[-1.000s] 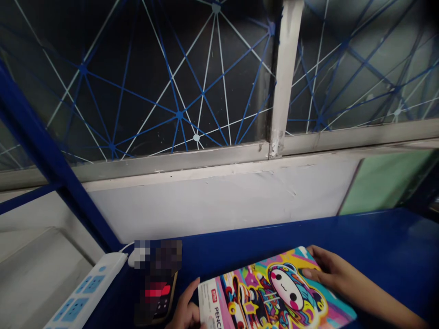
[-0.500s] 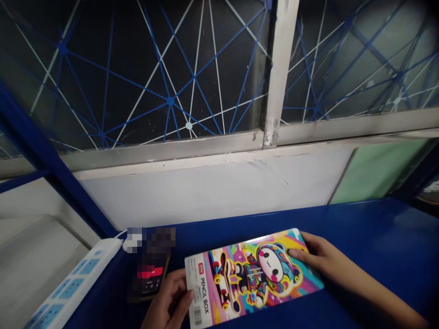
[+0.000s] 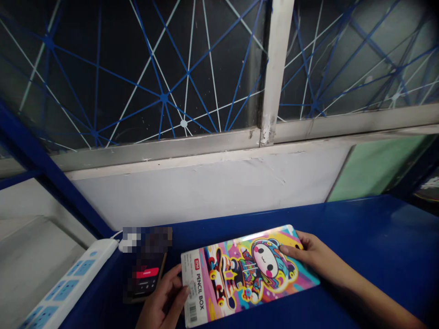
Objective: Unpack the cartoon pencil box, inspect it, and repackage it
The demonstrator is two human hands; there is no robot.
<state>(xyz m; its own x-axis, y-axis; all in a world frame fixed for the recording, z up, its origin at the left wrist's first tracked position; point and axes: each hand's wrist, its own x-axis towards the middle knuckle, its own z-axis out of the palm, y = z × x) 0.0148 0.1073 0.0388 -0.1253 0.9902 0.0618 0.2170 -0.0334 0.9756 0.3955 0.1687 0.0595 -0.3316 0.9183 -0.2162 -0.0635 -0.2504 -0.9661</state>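
A colourful rectangular pencil box [image 3: 247, 274] with a cartoon figure on a skateboard and the printed words "PENCIL BOX" lies across the blue table [image 3: 343, 219]. My left hand [image 3: 163, 299] is at its left end, fingertips curled onto the edge beside the barcode. My right hand [image 3: 303, 253] grips the upper right end, with the thumb across the face and the fingers behind the edge. A blurred-out phone [image 3: 146, 274] lies close to the left of my left hand.
A white power strip [image 3: 65, 285] with blue sockets runs along the table's left side, and a white plug [image 3: 128, 242] sits behind the phone. Beyond the table stand a white wall [image 3: 206, 187] and a window [image 3: 154, 68] with blue and white netting.
The view has tilted down and shifted, bringing the whole pencil box into sight. The box now lies less steeply angled, and my left hand sits lower at its end.
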